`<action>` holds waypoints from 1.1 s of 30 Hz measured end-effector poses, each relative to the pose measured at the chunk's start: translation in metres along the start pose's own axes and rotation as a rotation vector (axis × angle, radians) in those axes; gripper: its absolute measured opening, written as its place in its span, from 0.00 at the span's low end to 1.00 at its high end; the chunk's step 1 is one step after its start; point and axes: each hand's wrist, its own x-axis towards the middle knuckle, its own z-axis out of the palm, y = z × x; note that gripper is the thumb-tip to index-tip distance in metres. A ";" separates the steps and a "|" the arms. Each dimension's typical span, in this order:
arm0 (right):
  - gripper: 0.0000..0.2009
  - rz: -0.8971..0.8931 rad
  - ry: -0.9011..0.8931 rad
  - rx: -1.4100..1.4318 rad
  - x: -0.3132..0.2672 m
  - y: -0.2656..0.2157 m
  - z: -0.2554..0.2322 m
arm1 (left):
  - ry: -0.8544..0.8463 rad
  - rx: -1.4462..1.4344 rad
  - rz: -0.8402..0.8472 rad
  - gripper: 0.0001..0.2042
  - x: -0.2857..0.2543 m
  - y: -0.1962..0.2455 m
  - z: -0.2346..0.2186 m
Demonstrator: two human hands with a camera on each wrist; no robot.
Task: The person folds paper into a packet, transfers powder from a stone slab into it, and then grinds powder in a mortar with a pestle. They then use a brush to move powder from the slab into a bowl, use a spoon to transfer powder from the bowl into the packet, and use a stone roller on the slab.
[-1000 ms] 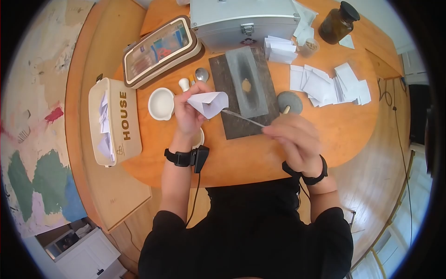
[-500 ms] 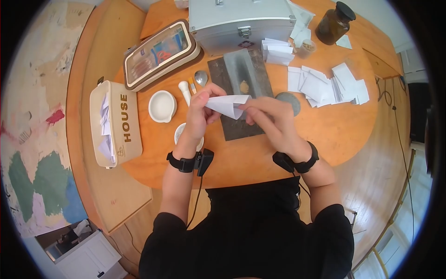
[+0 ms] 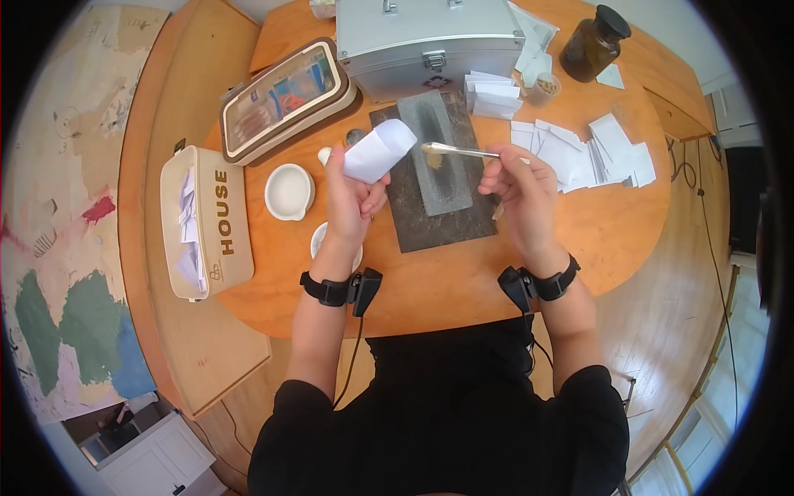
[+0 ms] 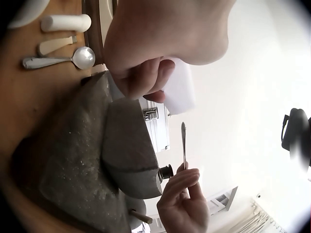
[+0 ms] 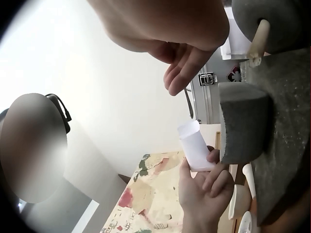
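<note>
My left hand [image 3: 354, 198] holds a small white paper packet [image 3: 380, 153] between thumb and fingers, its mouth tilted up to the right. My right hand [image 3: 529, 194] pinches a thin metal spatula [image 3: 467, 151], whose tip points left, a short way from the packet. Below the tool lies a grey stone trough [image 3: 451, 194] with a tan powder patch [image 3: 436, 162] in its groove. It rests on a dark stone slab [image 3: 413, 236]. A round stone wheel [image 5: 279, 22] with a wooden handle [image 5: 260, 41] stands beside the trough, mostly hidden by my right hand in the head view.
At left are a white mortar [image 3: 289, 211], a cream bin [image 3: 236, 264] with papers and a clear-lidded case [image 3: 248, 145]. A spoon [image 4: 83, 58], brush [image 4: 56, 45] and pestle [image 4: 65, 23] lie near. A silver case [image 3: 430, 25], white packets [image 3: 571, 161] and brown jar [image 3: 591, 50] stand beyond.
The spatula's tip was at the packet, then my right hand came up to the packet's mouth. Now the spatula is out and farther right, and the left hand has turned the packet upward.
</note>
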 end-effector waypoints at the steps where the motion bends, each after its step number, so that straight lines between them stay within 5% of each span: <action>1: 0.13 -0.014 0.008 -0.049 0.001 -0.001 -0.001 | -0.001 0.004 0.002 0.28 0.000 0.001 -0.001; 8: 0.11 -0.127 -0.083 -0.511 -0.003 0.004 -0.008 | 0.010 -0.015 0.025 0.26 0.000 0.004 -0.001; 17: 0.08 -0.420 -0.140 -0.626 -0.029 -0.014 -0.005 | -0.218 -0.066 0.101 0.21 0.007 -0.008 -0.035; 21: 0.10 -0.592 -0.433 -0.858 -0.035 -0.044 0.023 | -0.178 0.052 0.123 0.22 0.007 -0.010 -0.026; 27: 0.11 -0.611 -0.602 -1.054 -0.016 -0.024 0.044 | -0.274 0.197 0.150 0.26 -0.001 -0.002 -0.006; 33: 0.09 -0.592 -0.536 -1.039 -0.010 -0.015 0.045 | -0.249 0.247 0.170 0.27 -0.005 0.001 0.000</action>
